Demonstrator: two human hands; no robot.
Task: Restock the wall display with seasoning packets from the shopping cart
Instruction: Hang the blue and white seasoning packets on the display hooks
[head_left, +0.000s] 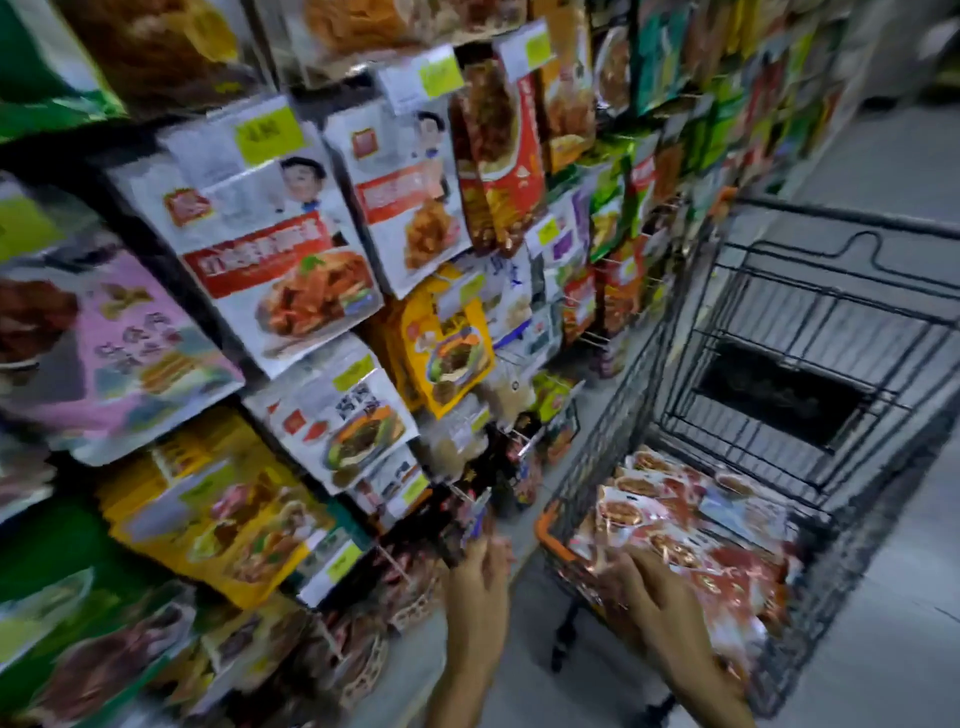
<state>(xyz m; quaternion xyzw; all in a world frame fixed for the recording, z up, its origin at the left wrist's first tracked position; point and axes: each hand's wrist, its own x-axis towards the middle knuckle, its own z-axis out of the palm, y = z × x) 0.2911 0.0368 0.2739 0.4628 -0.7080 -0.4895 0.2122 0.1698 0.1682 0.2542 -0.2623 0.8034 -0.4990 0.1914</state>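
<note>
Wall display (135, 244) at left: glossy flat rect. pouches (270, 249) hung in overlapping rows on thin wire pegs. Left hand (478, 577) is raised by the lower pegs, too blurred to tell its fingers. Right hand (660, 587) rests on shiny red seasoning packets (727, 519), fingers spread. Packets are piled in the black wire-mesh shopping cart (810, 291) w/ orange trim.

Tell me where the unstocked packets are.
Head view, lower right: the red packets lie piled in the cart, right of the wall display, with the right hand on the near ones.
</note>
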